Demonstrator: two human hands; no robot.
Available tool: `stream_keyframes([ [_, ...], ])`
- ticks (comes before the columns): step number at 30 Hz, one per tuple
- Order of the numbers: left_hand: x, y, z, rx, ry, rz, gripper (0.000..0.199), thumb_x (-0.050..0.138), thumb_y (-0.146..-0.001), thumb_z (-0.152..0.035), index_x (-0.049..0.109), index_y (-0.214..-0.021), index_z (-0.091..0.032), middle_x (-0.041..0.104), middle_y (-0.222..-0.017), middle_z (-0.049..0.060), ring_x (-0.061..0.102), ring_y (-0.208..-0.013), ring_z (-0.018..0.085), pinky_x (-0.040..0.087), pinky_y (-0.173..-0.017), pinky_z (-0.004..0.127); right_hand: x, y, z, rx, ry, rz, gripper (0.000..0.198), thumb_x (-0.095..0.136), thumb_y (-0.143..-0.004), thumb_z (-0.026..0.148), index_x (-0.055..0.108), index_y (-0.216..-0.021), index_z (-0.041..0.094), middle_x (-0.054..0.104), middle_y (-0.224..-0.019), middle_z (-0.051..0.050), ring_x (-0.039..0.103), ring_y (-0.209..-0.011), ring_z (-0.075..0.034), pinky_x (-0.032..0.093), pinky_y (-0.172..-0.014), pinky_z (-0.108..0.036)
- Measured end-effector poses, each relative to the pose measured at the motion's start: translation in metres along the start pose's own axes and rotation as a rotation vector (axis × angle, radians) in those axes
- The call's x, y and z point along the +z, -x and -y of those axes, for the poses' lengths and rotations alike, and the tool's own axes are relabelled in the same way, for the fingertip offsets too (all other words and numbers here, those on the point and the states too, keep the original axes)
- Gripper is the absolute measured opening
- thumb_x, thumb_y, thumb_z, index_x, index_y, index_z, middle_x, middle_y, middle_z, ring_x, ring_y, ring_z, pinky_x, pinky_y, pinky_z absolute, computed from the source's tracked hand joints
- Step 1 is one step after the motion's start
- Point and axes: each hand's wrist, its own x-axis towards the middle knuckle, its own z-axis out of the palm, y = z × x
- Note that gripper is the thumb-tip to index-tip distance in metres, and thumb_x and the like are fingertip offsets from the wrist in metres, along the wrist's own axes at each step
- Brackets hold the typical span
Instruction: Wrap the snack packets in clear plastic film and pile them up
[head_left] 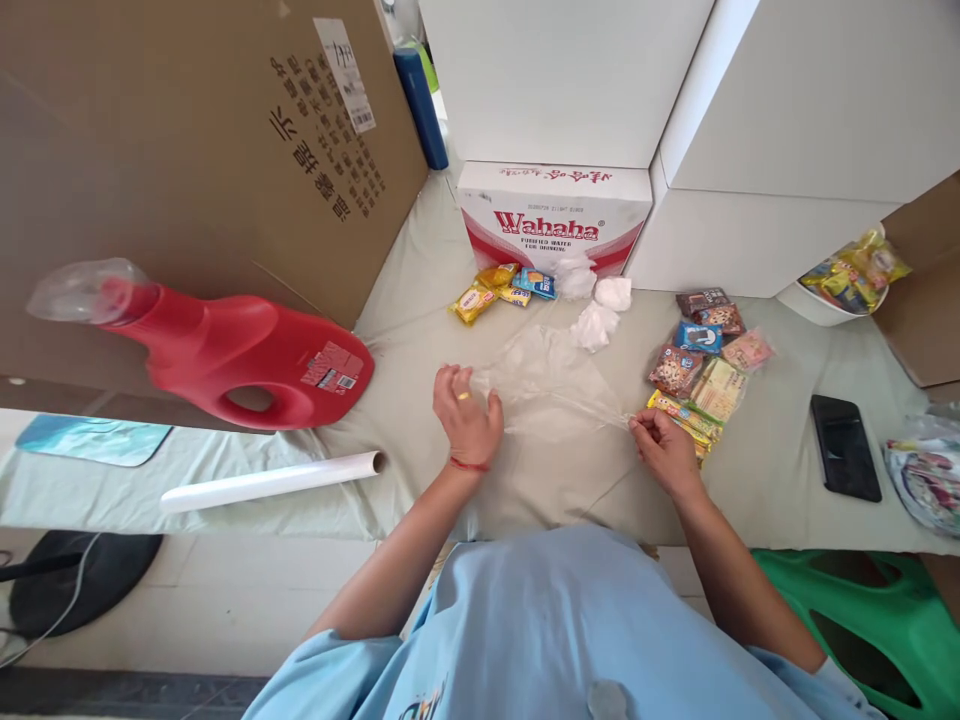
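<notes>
A thin clear plastic bag (551, 385) lies spread and crinkled across the cloth between my two hands. My right hand (664, 448) pinches its near right corner between thumb and fingertips. At the bag's left edge is my left hand (469, 415), its fingers curved and its thumb held apart; whether it touches the film is hard to see. Beyond the bag are several bunched white plastic bundles (596, 325) and a small group of yellow and blue snack packets (486, 290). Just past my right hand, several more wrapped snacks (675, 370) form a loose pile.
A Wahaha carton (555, 225) and white boxes (555, 80) stand behind. To the left are a red jug (255, 350), a large cardboard box (187, 150) and a white roll (274, 482). At right lie a phone (846, 448) and a bowl of snacks (821, 308).
</notes>
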Motion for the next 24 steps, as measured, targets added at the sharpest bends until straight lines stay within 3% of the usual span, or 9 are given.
stream_keyframes([
  [3,-0.007,0.011,-0.004,0.296,-0.107,0.239,0.025,0.06,-0.093,-0.03,0.065,-0.117,-0.025,0.066,-0.13,0.012,0.046,-0.146,0.032,0.015,-0.127,0.063,-0.003,-0.003,0.0,0.004,0.019,-0.004,0.038,0.068,-0.085,0.061,0.065,-0.09,0.023,0.062,-0.069,0.0,0.052,-0.053,-0.016,0.044,-0.049,-0.029],
  [5,-0.01,0.013,0.002,0.371,-0.129,0.421,0.024,0.059,-0.096,-0.035,0.068,-0.117,-0.029,0.07,-0.13,0.009,0.045,-0.148,0.033,0.001,-0.126,0.068,-0.006,-0.005,-0.002,0.003,0.026,-0.022,0.04,0.068,-0.085,0.063,0.065,-0.09,0.023,0.063,-0.07,0.0,0.053,-0.054,-0.016,0.045,-0.05,-0.029],
  [7,-0.012,0.011,0.014,0.326,-0.134,0.548,0.038,0.063,-0.093,-0.043,0.064,-0.128,-0.029,0.065,-0.141,0.01,0.038,-0.152,0.036,-0.004,-0.123,0.074,-0.012,-0.005,-0.005,-0.01,0.052,-0.049,0.042,0.067,-0.085,0.065,0.066,-0.092,0.023,0.065,-0.072,-0.001,0.054,-0.055,-0.017,0.045,-0.051,-0.029],
  [11,-0.016,-0.001,0.039,0.194,-0.053,0.674,0.074,0.069,-0.085,-0.049,0.044,-0.151,-0.027,0.042,-0.163,0.016,0.034,-0.154,0.036,0.01,-0.123,0.072,-0.028,-0.003,-0.003,-0.069,0.212,-0.049,0.039,0.06,-0.092,0.061,0.067,-0.093,0.023,0.068,-0.078,-0.004,0.057,-0.06,-0.018,0.049,-0.059,-0.032],
  [14,-0.017,-0.008,0.05,0.171,0.045,0.656,0.074,0.068,-0.084,-0.045,0.042,-0.15,-0.026,0.036,-0.166,0.016,0.032,-0.155,0.033,0.017,-0.125,0.066,-0.035,0.0,0.016,-0.234,0.445,-0.18,0.034,0.058,-0.095,0.054,0.069,-0.101,0.022,0.069,-0.101,-0.01,0.064,-0.077,-0.023,0.052,-0.075,-0.039],
  [16,-0.015,-0.012,0.052,0.125,0.086,0.572,0.065,0.065,-0.084,-0.04,0.047,-0.145,-0.024,0.038,-0.163,0.016,0.034,-0.154,0.032,0.025,-0.125,0.06,-0.029,0.002,0.036,-0.381,0.529,-0.237,0.03,0.057,-0.097,0.048,0.07,-0.108,0.022,0.067,-0.111,-0.013,0.064,-0.093,-0.026,0.051,-0.086,-0.042],
  [17,-0.014,-0.013,0.051,0.084,0.077,0.508,0.062,0.065,-0.085,-0.038,0.048,-0.142,-0.022,0.04,-0.161,0.018,0.035,-0.152,0.032,0.029,-0.124,0.058,-0.022,0.002,0.045,-0.444,0.541,-0.191,0.029,0.056,-0.099,0.046,0.069,-0.111,0.023,0.067,-0.11,-0.013,0.063,-0.097,-0.027,0.05,-0.089,-0.043],
  [21,-0.002,-0.017,0.045,-0.113,-0.063,0.305,0.068,0.07,-0.081,-0.041,0.049,-0.139,-0.013,0.045,-0.151,0.024,0.038,-0.146,0.039,0.033,-0.122,0.06,0.033,-0.001,0.072,-0.535,0.592,0.244,0.028,0.051,-0.103,0.045,0.07,-0.108,0.025,0.071,-0.099,-0.011,0.062,-0.1,-0.029,0.049,-0.086,-0.041],
  [24,0.005,-0.019,0.04,-0.13,-0.04,0.308,0.072,0.072,-0.079,-0.038,0.047,-0.142,-0.013,0.048,-0.145,0.023,0.042,-0.143,0.038,0.035,-0.122,0.058,0.081,-0.014,0.076,-0.439,0.675,0.319,0.034,0.052,-0.103,0.048,0.069,-0.114,0.022,0.072,-0.109,-0.013,0.063,-0.105,-0.031,0.048,-0.081,-0.038],
])
